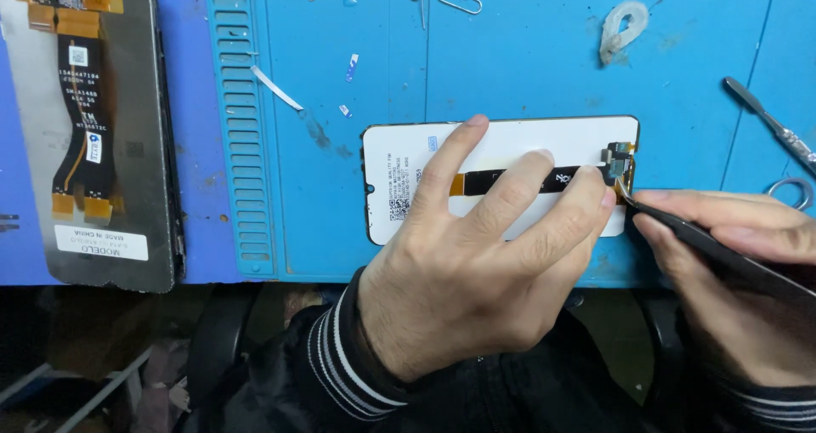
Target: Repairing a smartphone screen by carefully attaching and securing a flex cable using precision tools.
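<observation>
Phone screen panel (510,140) lies face down on the blue work mat (527,59), white back up, near the mat's front edge. I press my left hand (476,254) flat on it, fingers spread over the black flex cable (510,181), gripping nothing. My right hand (731,263) pinches dark tweezers (705,242), their tip at the connector (619,157) by the panel's right end. Another screen assembly (93,127) lies well apart to the left.
</observation>
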